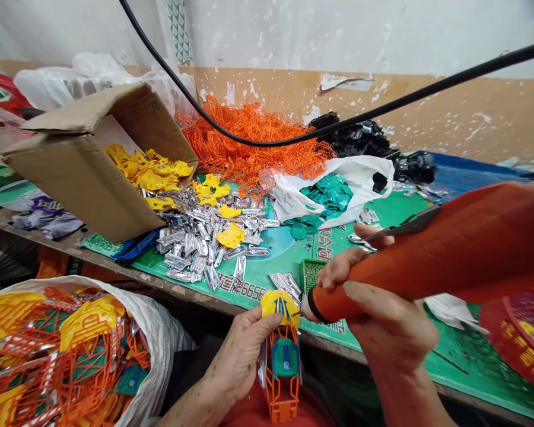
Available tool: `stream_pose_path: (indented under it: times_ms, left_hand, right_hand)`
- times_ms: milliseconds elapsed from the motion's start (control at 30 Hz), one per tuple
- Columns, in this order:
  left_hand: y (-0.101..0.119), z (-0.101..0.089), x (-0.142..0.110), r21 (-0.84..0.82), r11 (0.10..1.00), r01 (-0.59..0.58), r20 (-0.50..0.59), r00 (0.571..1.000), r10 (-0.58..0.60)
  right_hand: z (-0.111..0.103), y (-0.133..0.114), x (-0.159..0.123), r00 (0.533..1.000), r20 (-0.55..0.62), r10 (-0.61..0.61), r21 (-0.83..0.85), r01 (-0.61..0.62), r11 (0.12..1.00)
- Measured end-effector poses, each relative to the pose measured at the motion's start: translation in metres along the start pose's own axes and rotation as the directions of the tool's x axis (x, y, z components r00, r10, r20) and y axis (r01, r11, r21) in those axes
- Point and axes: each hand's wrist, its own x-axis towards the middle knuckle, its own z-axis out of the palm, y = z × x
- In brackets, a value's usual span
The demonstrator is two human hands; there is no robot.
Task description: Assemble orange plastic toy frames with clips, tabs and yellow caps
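Note:
My left hand (242,344) pinches a toy car body at its yellow front piece (276,303), thumb on top. Below that piece run an orange plastic frame (285,409), a green seat plate (286,358) and silver side strips. My right hand (382,314) is wrapped round a power screwdriver (409,261) with a red-orange body and a metal lever along its top. The screwdriver's tip points left, at the right edge of the yellow piece; whether it touches a screw I cannot make out.
A tipped cardboard box (84,172) spills yellow pieces beside silver strips (200,243). Behind lie orange frames (249,142), black parts (360,139) and a white bag (289,198) of green plates. A white sack (160,332) holds assembled bodies; a red basket (502,332) stands right. A black cable (267,143) hangs across.

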Motion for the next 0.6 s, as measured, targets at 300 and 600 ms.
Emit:
stream_pose_path:
  times_ms: [300,600]
  left_hand:
    - [-0.0001,0.0006,0.0007,-0.054,0.998,0.039,-0.036,0.998,-0.041]
    - [-0.0006,0.0018,0.0002,-0.074,0.996,0.039,-0.025,0.999,-0.041]
  right_hand:
    - [-0.0021,0.0060,-0.0040,0.999,0.036,-0.022,-0.039,0.023,0.999]
    - [-0.0036,0.0070,-0.0080,0.997,0.063,-0.032,-0.085,0.038,0.996]
